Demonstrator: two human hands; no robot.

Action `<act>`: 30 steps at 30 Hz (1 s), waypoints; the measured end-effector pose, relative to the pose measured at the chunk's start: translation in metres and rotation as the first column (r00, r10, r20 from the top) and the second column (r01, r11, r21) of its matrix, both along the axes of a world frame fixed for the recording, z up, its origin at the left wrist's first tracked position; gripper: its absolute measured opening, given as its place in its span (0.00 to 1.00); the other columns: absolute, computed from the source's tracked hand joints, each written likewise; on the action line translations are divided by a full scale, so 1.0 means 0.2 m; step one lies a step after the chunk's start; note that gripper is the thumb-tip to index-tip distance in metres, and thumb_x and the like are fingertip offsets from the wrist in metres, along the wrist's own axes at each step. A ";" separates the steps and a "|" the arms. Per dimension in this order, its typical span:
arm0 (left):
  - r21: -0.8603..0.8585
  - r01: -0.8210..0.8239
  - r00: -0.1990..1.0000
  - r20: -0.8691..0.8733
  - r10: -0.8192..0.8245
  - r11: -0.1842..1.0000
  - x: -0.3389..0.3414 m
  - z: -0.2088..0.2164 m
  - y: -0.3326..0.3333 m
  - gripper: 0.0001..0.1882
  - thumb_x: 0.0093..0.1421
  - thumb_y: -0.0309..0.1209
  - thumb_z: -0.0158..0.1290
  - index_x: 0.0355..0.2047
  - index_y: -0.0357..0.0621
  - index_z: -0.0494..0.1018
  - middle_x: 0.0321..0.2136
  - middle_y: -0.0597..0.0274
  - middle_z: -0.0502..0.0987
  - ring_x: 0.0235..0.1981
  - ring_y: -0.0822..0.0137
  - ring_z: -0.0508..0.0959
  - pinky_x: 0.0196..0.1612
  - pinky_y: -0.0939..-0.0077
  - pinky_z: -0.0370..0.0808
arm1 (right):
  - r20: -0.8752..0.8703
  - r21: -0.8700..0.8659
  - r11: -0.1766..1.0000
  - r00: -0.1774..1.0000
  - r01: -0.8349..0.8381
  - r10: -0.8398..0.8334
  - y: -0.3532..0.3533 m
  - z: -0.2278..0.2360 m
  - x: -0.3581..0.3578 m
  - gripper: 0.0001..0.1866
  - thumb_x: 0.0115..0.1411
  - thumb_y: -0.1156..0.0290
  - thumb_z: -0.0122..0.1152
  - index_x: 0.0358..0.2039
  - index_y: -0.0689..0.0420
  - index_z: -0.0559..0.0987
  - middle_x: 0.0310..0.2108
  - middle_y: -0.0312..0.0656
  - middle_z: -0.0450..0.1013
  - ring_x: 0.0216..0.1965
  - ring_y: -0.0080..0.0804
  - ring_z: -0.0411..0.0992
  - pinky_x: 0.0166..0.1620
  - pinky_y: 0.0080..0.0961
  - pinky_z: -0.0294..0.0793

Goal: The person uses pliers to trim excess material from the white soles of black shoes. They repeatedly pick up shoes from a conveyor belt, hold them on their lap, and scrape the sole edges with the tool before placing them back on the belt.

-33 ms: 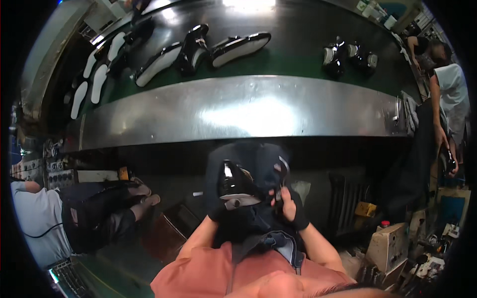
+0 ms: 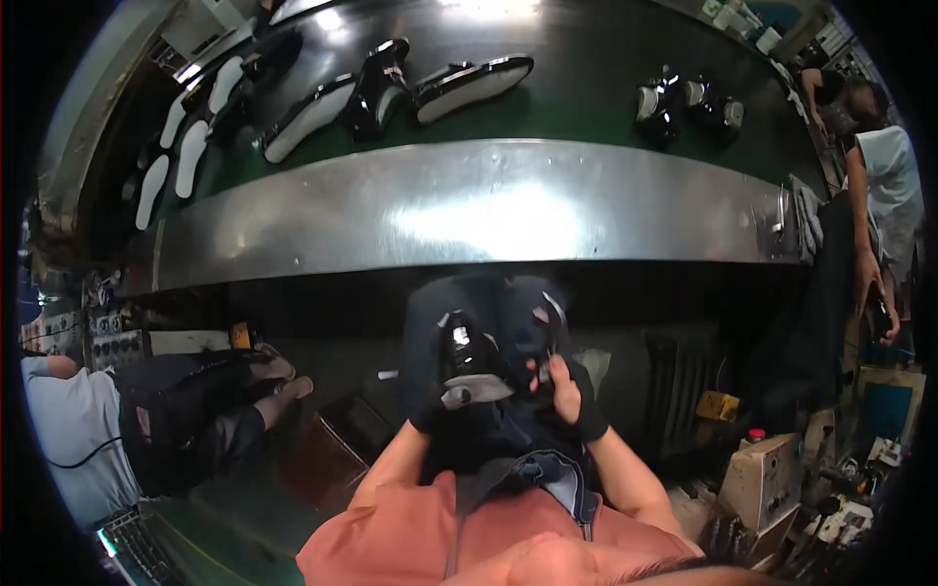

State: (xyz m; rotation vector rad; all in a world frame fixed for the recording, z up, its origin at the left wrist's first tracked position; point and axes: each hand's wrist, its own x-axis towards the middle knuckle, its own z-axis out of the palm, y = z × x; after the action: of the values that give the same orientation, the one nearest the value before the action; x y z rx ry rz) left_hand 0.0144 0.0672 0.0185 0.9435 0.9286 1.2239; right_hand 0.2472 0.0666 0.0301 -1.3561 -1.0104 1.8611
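A glossy black shoe [image 2: 461, 350] is held over my lap, its pale opening with a dark round spot towards me. My left hand [image 2: 428, 415], in a black glove or wrist cover, grips it low on its left; the fingers are mostly hidden behind the shoe. Just right of the shoe, my right hand [image 2: 566, 393] is closed round the handle of a hand tool [image 2: 553, 317]. The tool has a curved shiny head pointing away from me; its exact kind is unclear. A gap shows between tool and shoe.
Beyond my knees runs a metal bench edge [image 2: 342, 220] with a dark green belt [image 2: 576, 112] behind it. Black shoes with pale soles [image 2: 476, 90] lie on the belt, other black shoes [image 2: 660, 109] farther right. A grey box [image 2: 762, 481] stands lower right. People work at both sides.
The shoe has turned a little in my left hand, its upper now leaning slightly right. My right hand with the tool has moved a little away from me.
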 end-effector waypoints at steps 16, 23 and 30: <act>0.243 0.109 0.934 -0.357 -0.016 0.964 0.03 0.13 0.45 0.32 0.67 0.54 0.39 0.31 0.33 0.76 0.34 0.56 0.77 0.37 0.64 0.76 0.44 0.71 0.72 | 0.104 -0.056 0.991 0.986 -0.124 0.129 -0.19 0.16 -0.16 0.22 0.71 0.55 0.41 0.42 0.60 0.78 0.29 0.31 0.71 0.29 0.20 0.65 0.36 0.19 0.66; 0.284 0.086 0.975 -0.222 -0.022 0.955 -0.01 -0.06 0.41 0.33 0.67 0.55 0.31 0.36 0.39 0.76 0.40 0.56 0.75 0.45 0.59 0.72 0.52 0.66 0.67 | -0.404 -0.396 0.918 0.901 -0.019 -0.156 -0.17 0.13 -0.20 0.28 0.71 0.54 0.36 0.57 0.65 0.65 0.49 0.48 0.71 0.49 0.35 0.73 0.55 0.30 0.69; 0.266 -0.015 0.959 -0.268 0.089 0.964 0.01 0.00 0.34 0.32 0.68 0.52 0.30 0.35 0.40 0.76 0.40 0.55 0.75 0.48 0.58 0.71 0.54 0.63 0.64 | -0.313 -0.414 0.908 0.947 -0.067 -0.072 -0.18 0.17 -0.21 0.29 0.71 0.51 0.32 0.58 0.64 0.60 0.47 0.63 0.71 0.47 0.49 0.75 0.54 0.34 0.73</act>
State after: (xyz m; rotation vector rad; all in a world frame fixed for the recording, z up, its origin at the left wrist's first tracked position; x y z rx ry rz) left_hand 0.0169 0.1356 0.0193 1.3352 1.0323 1.3019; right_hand 0.2051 0.0312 0.0637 -1.2149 -0.4527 2.2954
